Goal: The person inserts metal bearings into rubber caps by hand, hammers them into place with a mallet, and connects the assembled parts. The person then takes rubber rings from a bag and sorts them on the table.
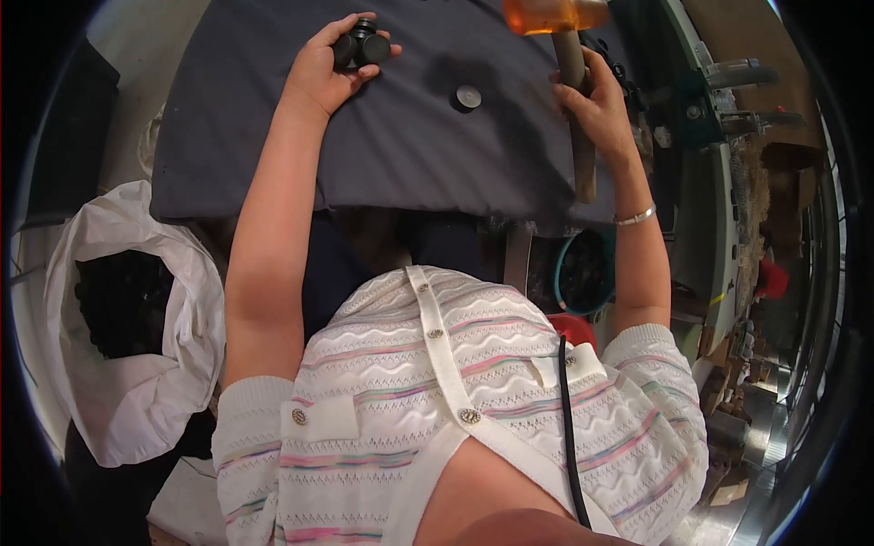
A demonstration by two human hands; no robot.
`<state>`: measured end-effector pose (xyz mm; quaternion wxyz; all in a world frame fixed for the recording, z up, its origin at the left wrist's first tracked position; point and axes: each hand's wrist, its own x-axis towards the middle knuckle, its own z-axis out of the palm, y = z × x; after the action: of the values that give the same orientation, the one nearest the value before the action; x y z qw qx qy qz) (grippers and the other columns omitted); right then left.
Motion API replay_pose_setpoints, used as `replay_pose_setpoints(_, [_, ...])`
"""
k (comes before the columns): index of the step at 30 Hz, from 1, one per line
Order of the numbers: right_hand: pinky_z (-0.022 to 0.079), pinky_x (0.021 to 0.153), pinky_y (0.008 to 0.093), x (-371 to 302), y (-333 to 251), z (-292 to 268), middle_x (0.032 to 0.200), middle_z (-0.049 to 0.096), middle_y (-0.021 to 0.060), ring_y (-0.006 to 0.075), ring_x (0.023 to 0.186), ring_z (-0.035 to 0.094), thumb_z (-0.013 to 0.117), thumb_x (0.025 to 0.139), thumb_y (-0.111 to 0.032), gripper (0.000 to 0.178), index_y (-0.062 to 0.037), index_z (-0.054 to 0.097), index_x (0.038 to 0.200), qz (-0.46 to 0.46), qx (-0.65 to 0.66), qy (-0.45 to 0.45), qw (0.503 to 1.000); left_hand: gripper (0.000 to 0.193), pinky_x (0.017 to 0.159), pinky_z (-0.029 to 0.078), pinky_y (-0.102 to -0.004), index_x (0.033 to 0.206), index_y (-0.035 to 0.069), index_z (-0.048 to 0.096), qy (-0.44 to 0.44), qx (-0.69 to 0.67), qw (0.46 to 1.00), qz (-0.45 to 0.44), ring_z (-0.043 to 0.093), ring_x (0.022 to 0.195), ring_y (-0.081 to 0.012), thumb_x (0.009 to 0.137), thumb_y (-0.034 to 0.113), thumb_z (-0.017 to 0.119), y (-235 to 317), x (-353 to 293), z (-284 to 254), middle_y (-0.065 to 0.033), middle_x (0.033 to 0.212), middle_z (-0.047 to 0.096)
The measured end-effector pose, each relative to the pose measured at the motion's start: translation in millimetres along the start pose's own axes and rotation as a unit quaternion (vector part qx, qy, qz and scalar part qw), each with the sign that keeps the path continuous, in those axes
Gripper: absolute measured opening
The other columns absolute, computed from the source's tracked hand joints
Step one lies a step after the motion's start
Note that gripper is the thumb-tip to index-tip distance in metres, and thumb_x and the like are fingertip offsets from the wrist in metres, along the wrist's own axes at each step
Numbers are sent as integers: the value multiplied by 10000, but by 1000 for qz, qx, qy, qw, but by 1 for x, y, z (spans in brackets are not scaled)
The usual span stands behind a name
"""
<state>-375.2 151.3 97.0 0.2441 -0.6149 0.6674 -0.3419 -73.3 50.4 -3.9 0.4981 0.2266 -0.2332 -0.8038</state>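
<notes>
Several small black round caps sit in my left hand, its fingers curled around them over the far left of the dark cloth. With my right hand I grip the wooden handle of a mallet, raised above the right side of the cloth. Its translucent orange head is cut off by the top of the view. A single round piece with a grey disc face and a dark rim lies on the cloth between my hands, apart from both.
Dark grey cloth covers the work table. At lower left stands an open white sack holding black pieces. A teal tub with dark contents is below the table's right edge. A green clamp-like machine part stands at the right.
</notes>
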Motion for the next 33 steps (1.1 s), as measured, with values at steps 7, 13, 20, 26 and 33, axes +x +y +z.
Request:
replay_pose_setpoints(7, [475,679,384,-47,1,10,794,526,106,281,744,586,666,795,-90,736,-352,366,1414,-181,-295,-24,938,307,480,408,-252,1161,-4,535,-9,1,1000,6,626,950,-324,962,215,451,-3,6,-2,-187,1011,605])
replay_pose_setpoints(13, [491,616,392,-61,-4,25,784,513,90,277,672,586,671,774,-74,733,-335,398,1401,-180,-384,-14,906,311,485,409,-253,1164,-5,530,-23,-6,1000,9,625,944,-331,960,217,456,-3,6,-8,-191,1014,604])
replay_pose_setpoints(20, [491,557,390,-64,-21,16,741,508,97,289,612,579,656,779,-72,715,-267,392,1414,-251,-377,103,886,300,477,408,-255,1154,-2,530,-22,12,1000,6,623,944,-328,960,214,453,-2,6,0,-187,1008,598])
replay_pose_setpoints(26, [517,615,385,-49,17,25,814,590,153,304,671,620,627,814,-106,647,-179,394,1413,-172,-325,-5,930,258,467,437,-281,1094,7,553,-34,-8,999,5,643,904,-368,944,203,477,-4,10,-9,-191,972,607])
replay_pose_setpoints(33, [500,717,383,7,42,17,843,627,142,262,766,618,616,836,-124,421,-82,532,1245,44,-232,-4,972,275,488,441,-294,1129,9,540,-53,-31,998,-8,639,901,-369,944,206,484,-4,12,-12,-195,978,606])
